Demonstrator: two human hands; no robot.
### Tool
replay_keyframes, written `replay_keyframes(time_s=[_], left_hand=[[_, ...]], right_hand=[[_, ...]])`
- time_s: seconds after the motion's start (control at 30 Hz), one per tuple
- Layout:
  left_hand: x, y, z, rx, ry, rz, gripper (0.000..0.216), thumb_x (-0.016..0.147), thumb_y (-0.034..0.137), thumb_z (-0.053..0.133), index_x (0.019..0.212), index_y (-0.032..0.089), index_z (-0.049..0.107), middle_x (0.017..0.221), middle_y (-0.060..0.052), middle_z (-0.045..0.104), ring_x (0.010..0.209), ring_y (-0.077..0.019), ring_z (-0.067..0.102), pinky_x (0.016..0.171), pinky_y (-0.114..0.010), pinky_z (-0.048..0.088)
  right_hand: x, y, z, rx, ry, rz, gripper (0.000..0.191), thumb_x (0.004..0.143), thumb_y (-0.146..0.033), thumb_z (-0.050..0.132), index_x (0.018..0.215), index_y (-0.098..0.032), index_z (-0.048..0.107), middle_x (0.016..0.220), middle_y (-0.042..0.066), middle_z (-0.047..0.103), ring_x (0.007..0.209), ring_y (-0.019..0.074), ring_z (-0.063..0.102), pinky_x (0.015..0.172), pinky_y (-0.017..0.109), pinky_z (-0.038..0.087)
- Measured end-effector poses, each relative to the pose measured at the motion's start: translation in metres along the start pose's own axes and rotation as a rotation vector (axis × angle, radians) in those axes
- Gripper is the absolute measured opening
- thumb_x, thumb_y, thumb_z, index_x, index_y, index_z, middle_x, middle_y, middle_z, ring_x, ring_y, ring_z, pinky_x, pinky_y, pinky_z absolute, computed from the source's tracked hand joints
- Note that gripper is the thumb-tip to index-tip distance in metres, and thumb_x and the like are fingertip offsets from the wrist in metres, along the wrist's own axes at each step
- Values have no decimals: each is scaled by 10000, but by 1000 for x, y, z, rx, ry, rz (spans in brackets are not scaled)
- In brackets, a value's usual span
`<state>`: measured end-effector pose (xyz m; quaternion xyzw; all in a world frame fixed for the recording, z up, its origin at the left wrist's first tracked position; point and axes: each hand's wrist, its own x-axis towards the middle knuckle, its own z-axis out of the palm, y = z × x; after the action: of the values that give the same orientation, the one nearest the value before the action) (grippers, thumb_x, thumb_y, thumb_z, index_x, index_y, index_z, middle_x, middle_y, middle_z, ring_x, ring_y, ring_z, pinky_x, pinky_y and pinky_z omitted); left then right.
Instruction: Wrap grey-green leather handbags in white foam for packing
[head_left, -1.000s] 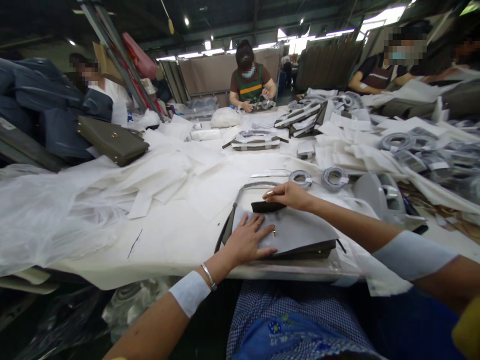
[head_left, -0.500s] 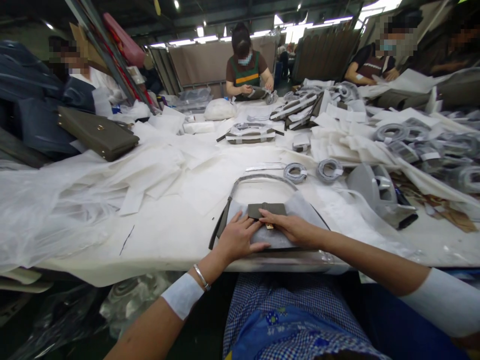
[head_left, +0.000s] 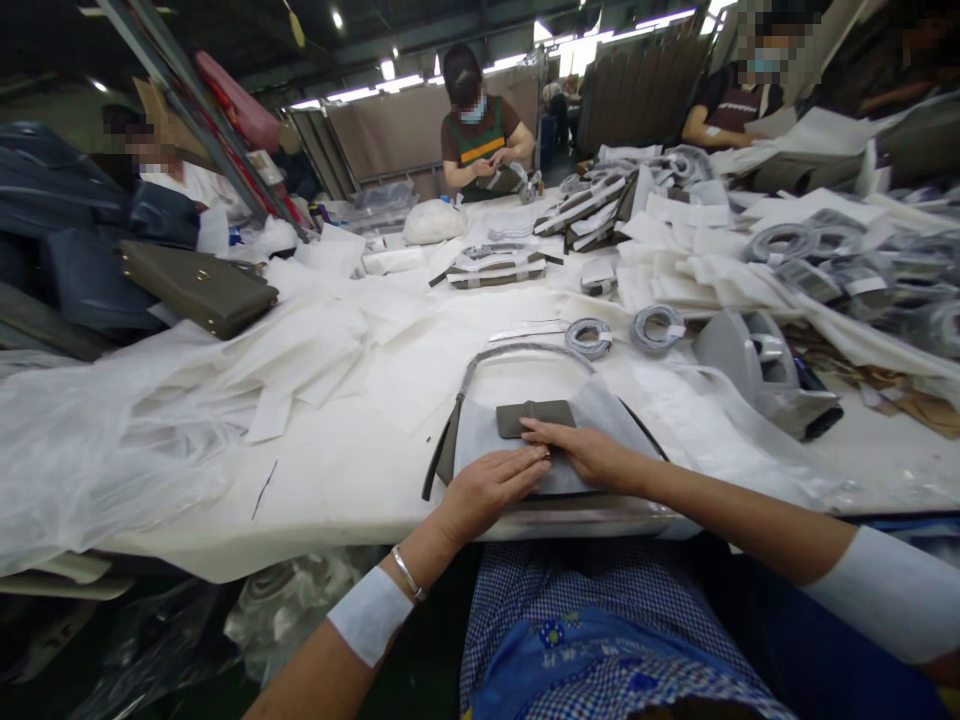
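On the table right in front of me lies an olive-grey handbag (head_left: pixel 450 440), its body covered with thin white paper (head_left: pixel 480 435) and its wrapped handle arching away from me. An olive flap (head_left: pixel 517 418) shows over the paper at the middle. My left hand (head_left: pixel 495 480) rests on the bag's front below the flap, fingers stretched out and held together. My right hand (head_left: pixel 592 455) lies from the other side, fingers extended across the lower right of the flap. Both sets of fingertips meet near the clasp, which they mostly hide.
Two wrapped rings of strap (head_left: pixel 589 339) lie beyond the bag, near a grey tape dispenser (head_left: pixel 746 365). White sheets (head_left: pixel 300 350) spread leftward, with a finished olive bag (head_left: pixel 199 285) behind. Wrapped straps (head_left: pixel 862 275) pile up at right. A co-worker (head_left: pixel 480 130) works across the table.
My left hand has drawn its spread fingers together and slid down and right off the flap toward the clasp. My right hand stays nearly in place. The view has shifted slightly.
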<state>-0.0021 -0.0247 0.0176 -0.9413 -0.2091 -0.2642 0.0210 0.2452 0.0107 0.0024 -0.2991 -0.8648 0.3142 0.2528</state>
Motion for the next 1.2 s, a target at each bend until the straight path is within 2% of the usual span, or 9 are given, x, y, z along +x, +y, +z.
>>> replay_keyframes(time_s=[0.13,0.27,0.43,0.57,0.7,0.8,1.0,1.1,1.2], left_hand=[[-1,5,4,-90,-76,37,349,992,126,449,1322,158,558,1316,-70,654,1305,-170,537,1096,-339,477],[0,9,7,-165,-110,-62,367,980,104,425,1311,171,568,1298,-70,660,1267,-154,569,1091,-318,480],[-3,11,11,-147,-44,-119,420,984,127,415,1392,187,494,1384,-93,596,1273,-168,565,1055,-320,509],[-3,17,16,-111,-14,-130,400,942,124,457,1327,159,562,1328,-88,640,1228,-192,597,1035,-338,524],[0,21,15,-127,-13,-164,404,919,131,459,1300,163,589,1309,-83,655,1202,-198,612,1034,-355,525],[0,23,14,-153,-33,-187,431,913,142,458,1328,173,571,1331,-82,641,1231,-196,593,1054,-363,512],[-1,27,15,-184,4,-207,438,916,161,457,1339,169,568,1341,-97,633,1259,-226,575,1083,-424,493],[-1,28,15,-177,26,-202,417,905,158,481,1306,137,592,1323,-94,647,1281,-232,555,1094,-412,486],[-1,28,15,-183,39,-214,403,903,156,497,1291,122,600,1311,-97,655,1256,-206,574,1099,-374,479]], right_hand=[[0,5,3,-8,19,-11,620,856,-19,415,1436,-224,487,1509,82,458,1368,211,466,1134,454,405],[1,4,2,0,13,2,634,844,-12,421,1439,-220,483,1463,74,519,1349,205,490,1144,455,395],[1,2,1,3,9,21,558,881,-52,419,1409,-205,516,1427,80,558,1325,215,517,1129,470,412],[1,-1,-2,-19,3,51,476,902,-80,433,1341,-195,576,1420,97,564,1333,234,508,1115,474,424],[5,-4,-10,-9,-39,-3,296,951,-178,492,1183,-197,675,1283,91,666,1339,237,500,1104,442,435],[11,-3,-18,-35,-53,-62,213,938,-211,542,1042,-209,728,1164,79,710,1263,226,559,1083,413,444],[31,-4,-28,-189,-126,-105,173,915,-206,575,879,-215,743,985,71,687,975,194,615,889,340,502],[36,-9,-26,-269,-160,-141,151,917,-219,583,858,-199,720,882,65,677,914,206,582,852,347,490],[37,-15,-24,-304,-128,-92,129,913,-213,582,871,-191,702,899,72,678,930,220,570,859,354,482]])
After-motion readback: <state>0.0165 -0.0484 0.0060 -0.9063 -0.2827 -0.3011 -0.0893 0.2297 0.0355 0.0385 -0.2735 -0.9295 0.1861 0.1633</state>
